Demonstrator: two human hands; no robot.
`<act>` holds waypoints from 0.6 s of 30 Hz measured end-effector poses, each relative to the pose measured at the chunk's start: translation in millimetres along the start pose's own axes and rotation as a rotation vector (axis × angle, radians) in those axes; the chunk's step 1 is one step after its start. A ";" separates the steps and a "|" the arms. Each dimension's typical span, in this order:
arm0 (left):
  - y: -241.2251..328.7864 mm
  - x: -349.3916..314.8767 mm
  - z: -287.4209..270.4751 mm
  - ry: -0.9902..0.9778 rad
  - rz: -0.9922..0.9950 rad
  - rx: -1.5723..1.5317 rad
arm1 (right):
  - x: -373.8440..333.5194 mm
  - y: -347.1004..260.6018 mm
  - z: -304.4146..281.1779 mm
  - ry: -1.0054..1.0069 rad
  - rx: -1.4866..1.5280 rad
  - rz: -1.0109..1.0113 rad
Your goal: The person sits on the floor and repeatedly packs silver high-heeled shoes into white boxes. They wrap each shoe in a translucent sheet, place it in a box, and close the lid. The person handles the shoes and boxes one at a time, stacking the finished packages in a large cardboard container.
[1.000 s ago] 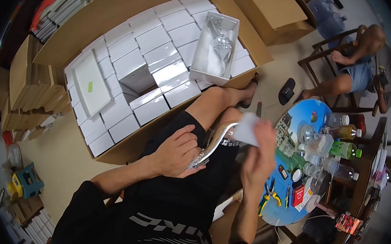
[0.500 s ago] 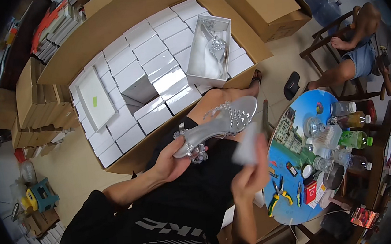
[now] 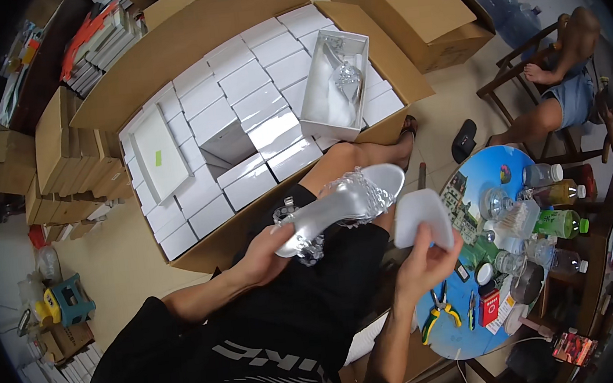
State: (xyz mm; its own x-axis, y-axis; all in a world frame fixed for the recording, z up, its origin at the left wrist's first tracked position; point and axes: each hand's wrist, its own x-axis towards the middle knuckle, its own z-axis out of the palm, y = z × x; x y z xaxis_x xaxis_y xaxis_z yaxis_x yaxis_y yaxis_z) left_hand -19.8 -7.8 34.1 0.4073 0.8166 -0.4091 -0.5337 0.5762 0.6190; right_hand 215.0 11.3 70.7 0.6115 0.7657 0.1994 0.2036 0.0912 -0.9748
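My left hand (image 3: 267,254) grips a clear sandal with a silvery insole (image 3: 331,215) at its heel end. Clear beads or stones stud the sandal's straps, and its toe points right over my lap. To the right of the toe, my right hand (image 3: 425,263) pinches a thin white pad (image 3: 423,217) with rounded corners between thumb and fingers, apart from the sandal. Beyond both hands, an open white shoebox (image 3: 320,126) rests on the packed boxes. Inside it lies another clear sandal (image 3: 345,75) with white packing material (image 3: 331,100).
A large carton (image 3: 212,246) full of white shoeboxes (image 3: 240,80) stands ahead, a white lid (image 3: 160,177) on top at left. On my right, a round blue table (image 3: 446,340) carries pliers (image 3: 440,314), bottles (image 3: 560,222) and small items. Another person (image 3: 546,113) sits beyond it.
My right hand has moved right and turned the white pad so its broad face shows, away from the sandal. The sandal has tilted slightly in my left hand, which keeps its hold.
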 end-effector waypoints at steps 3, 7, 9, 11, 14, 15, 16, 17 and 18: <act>9.1 -6.6 14.0 0.020 0.046 0.480 | -14.8 -17.9 -2.8 -0.457 -0.247 -0.355; 7.1 1.5 24.0 -0.146 0.495 1.099 | -23.6 -10.0 19.3 -0.379 -0.610 -0.408; -0.8 -2.8 27.0 -0.192 0.553 1.191 | -21.1 -1.8 24.0 -0.266 -0.664 -0.388; -9.0 -5.7 33.5 -0.208 0.588 1.221 | -14.0 4.0 30.5 -0.179 -0.668 -0.340; -10.4 -3.4 36.6 -0.217 0.658 1.283 | -2.8 -2.5 39.8 -0.155 -0.848 -0.283; -10.2 -2.9 35.6 -0.229 0.665 1.307 | -0.2 -3.2 39.9 -0.147 -0.927 -0.286; -10.4 -1.9 34.9 -0.243 0.638 1.280 | 0.5 -2.4 37.4 -0.183 -0.930 -0.230; -10.4 1.0 34.6 -0.260 0.615 1.255 | 2.0 -1.1 34.5 -0.215 -0.930 -0.174; -9.8 3.6 33.8 -0.279 0.590 1.231 | 2.9 0.0 31.4 -0.245 -0.930 -0.116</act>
State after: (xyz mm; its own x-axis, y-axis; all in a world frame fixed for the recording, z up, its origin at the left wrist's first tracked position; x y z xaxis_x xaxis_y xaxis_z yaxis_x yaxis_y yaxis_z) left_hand 11.9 -11.6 49.3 0.5631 0.8084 0.1713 0.2517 -0.3652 0.8963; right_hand 192.7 33.5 68.2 0.3947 0.9047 0.1604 0.8408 -0.2852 -0.4602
